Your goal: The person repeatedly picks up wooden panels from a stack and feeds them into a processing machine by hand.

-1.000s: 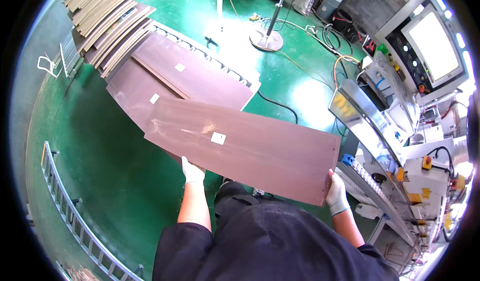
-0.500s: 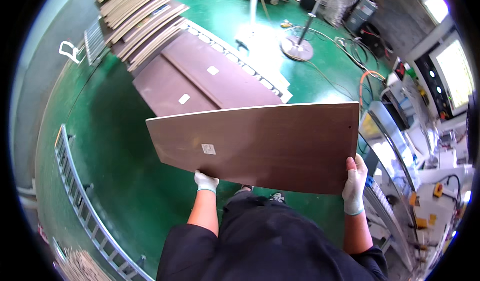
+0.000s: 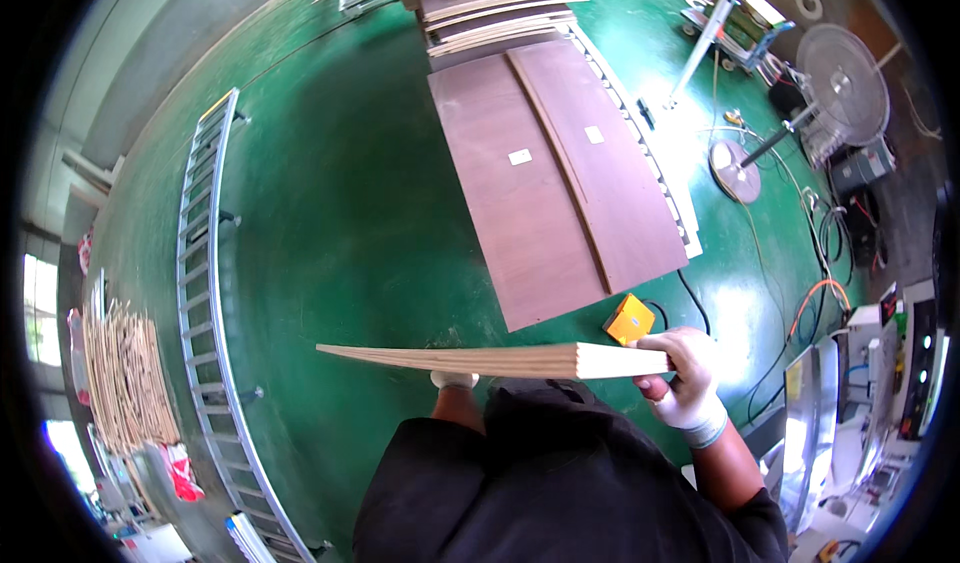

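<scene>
A wooden panel is held nearly edge-on in front of my body, its pale edge with layered lines facing up. At its right end my right hand, in a white glove, is closed around the corner, thumb on the near side. My left hand, also in a white glove, is at the panel's lower side left of the middle; the panel hides its fingers. Beyond lie two brown panels side by side, each with a small white label. A narrow brown strip runs along their join.
Stacked boards stand at the far end of the brown panels. A yellow box is near their closest corner. On the left stretches a metal roller conveyor, with a pile of wood strips beyond. A pedestal fan and cables are at right.
The panel has turned from showing its broad brown face to showing its edge. My view has swung left, so the stack and brown panels now appear farther right.
</scene>
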The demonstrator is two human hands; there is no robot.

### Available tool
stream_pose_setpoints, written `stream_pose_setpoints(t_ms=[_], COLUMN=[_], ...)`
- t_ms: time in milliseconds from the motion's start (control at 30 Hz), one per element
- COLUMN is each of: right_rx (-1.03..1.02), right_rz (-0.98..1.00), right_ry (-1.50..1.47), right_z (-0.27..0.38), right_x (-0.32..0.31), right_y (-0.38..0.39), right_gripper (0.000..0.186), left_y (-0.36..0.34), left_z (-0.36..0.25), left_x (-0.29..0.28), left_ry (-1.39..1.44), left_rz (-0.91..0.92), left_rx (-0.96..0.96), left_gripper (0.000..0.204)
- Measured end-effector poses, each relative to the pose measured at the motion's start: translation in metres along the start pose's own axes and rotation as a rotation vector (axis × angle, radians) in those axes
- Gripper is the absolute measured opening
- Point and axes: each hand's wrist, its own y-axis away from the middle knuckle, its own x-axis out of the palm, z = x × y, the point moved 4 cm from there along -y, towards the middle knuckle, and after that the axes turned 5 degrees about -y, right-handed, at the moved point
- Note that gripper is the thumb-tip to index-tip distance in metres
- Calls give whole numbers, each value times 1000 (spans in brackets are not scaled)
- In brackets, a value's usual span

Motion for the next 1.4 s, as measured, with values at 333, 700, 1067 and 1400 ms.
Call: stream_pose_setpoints(t_ms=[333,700,1067,1400], right_rx=[-9,741,1184,1443], right_rz=[42,-571,-1475,-2200], right_ry=[-143,-109,33,164], right_z=[32,-103,-15,221], right_x=[15,-46,-50,56], right_y=[-37,107,410,637], right_gripper=[38,22,25,41], left_y=[62,62,116,322], left_z=[53,-17,-210,-326], left_x=[-25,-155,-229,-106], left_ry=[111,2539,1775,1057], left_rz=[-241,117,842,1231], left_rx=[-39,-41,525,646], left_gripper=[59,73,78,57])
